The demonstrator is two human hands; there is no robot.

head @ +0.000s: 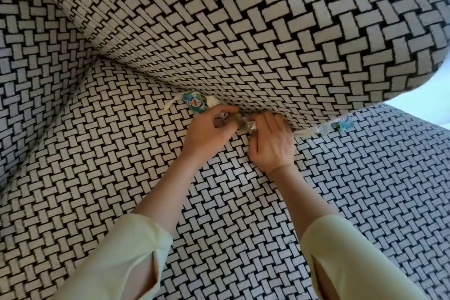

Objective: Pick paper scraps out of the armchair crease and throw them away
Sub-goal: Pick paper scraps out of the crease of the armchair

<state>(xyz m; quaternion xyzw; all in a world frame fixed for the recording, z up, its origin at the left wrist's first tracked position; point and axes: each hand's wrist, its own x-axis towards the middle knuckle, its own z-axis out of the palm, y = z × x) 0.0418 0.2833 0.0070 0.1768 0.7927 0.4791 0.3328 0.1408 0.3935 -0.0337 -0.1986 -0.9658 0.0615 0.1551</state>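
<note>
Both hands meet at the crease between the armchair's seat point(102, 178) and its armrest point(243, 39). My left hand point(209, 133) pinches small crumpled scraps point(239, 122) at its fingertips. My right hand point(271, 141) has its fingers curled on the same bunch of whitish and brownish scraps, fingertips partly tucked into the crease. Left of my hands a blue cartoon-printed wrapper point(195, 102) and a white paper scrap point(170, 103) stick out of the crease. To the right a clear wrapper with blue print point(328, 129) lies along the crease.
The chair is covered in a black and grey woven-pattern fabric. The backrest point(31, 61) rises at the left. A pale floor or wall patch point(423, 107) shows past the armrest at the right. My pale yellow sleeves point(126, 258) fill the bottom of the view.
</note>
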